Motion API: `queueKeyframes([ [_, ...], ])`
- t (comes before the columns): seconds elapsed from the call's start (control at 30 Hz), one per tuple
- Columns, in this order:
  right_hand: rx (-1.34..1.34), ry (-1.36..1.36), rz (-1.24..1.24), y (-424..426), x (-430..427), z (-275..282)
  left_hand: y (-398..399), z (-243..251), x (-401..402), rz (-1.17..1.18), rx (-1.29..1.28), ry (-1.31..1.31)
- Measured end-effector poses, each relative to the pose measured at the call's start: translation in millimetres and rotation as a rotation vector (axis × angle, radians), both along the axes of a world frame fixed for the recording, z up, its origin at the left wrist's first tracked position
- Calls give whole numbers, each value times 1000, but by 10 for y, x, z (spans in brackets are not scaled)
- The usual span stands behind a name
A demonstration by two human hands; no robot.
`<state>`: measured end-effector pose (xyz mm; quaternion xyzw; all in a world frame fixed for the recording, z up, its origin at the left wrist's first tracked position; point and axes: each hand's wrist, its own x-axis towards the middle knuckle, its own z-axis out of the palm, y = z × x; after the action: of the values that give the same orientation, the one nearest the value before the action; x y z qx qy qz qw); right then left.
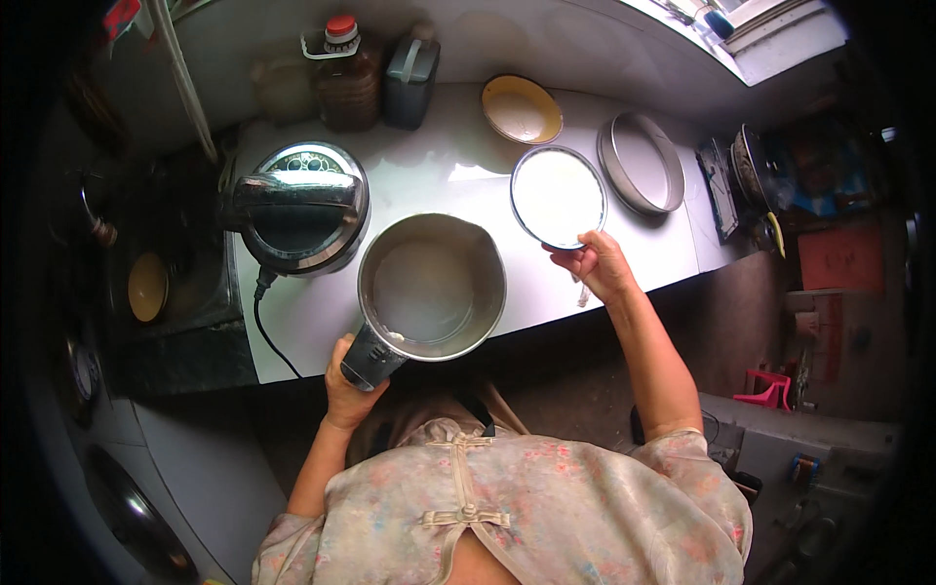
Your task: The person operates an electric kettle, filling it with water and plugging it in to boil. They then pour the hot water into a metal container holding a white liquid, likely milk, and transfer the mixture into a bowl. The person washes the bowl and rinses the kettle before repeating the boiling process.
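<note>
My left hand (355, 387) is closed round the black handle of a large metal jug (431, 289), which is tilted so that its inside shows; cloudy whitish liquid seems to lie in it. My right hand (596, 267) grips the near rim of a round bowl or dish (559, 196) with a bright white inside; glare hides its details. Behind the bowl stands a yellow bowl (521, 110) with pale contents. To its right lies a round metal hoop or sieve frame (641, 164). A black and chrome electric appliance (303, 208) stands left of the jug.
A brown plastic jug with a red cap (347, 91) and a dark container (412, 80) stand by the wall. The appliance's black cord (263, 322) runs over the white counter's front edge (322, 351). At left is a dark sink with a yellow bowl (148, 287); at right, a pan (753, 172).
</note>
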<state>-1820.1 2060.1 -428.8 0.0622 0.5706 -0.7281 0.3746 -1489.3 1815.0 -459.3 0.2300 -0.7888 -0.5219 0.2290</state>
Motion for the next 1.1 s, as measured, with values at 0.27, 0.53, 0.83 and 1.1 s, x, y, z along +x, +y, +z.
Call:
queueKeyframes([
  [0.27,121,95,123,-125,395,1048,-79,-2,98,-115,74,-41],
  [0.53,217,62,188,-419,869,1444,-256,332,257,-279,76,-133],
  [0.83,288,207,173,-723,974,1420,-348,410,625,-282,113,-164],
  [1.1,311,432,145,-894,956,1302,-344,306,866,-245,205,-181],
])
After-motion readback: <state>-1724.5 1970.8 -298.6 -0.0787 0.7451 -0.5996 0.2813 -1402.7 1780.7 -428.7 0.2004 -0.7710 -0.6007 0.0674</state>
